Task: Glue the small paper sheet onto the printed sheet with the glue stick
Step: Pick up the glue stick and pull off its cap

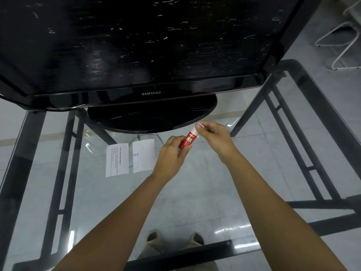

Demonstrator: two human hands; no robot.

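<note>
A: We are starting at the grip. The left hand (172, 153) is wrapping its fingers round the lower red barrel of the glue stick (188, 141), pressed closed on it. The right hand (213, 133) is pinching the white cap (197, 128) at the top end, thumb and fingertips closed on it.

B: Cap on or coming off?

A: We cannot tell whether it is already loosening. The stick is tilting, cap end pointing toward one o'clock, held in the air above the glass table (263, 173).

B: And the papers?

A: Both are lying flat on the glass, at about nine o'clock from the left hand. The printed sheet (117, 159), with lines of text, is the farther one. The small paper sheet (143, 155), nearly blank with a few blue marks, is lying just beside it, nearer the hand. They are apart, not overlapping. Neither is being touched.

B: So we are judging this as the uncapping step.

A: Yes, with no glue showing on either sheet. To do it well, we are advising a firm hold on the barrel while the right hand is pulling the cap straight along the stick's axis, not sideways. Then we are suggesting parking the cap clear of the papers, toward three o'clock.

B: Anything behind?

A: A television (136, 45) on its dark round stand (152, 116) is sitting at twelve o'clock, well clear of the sheets.
</note>
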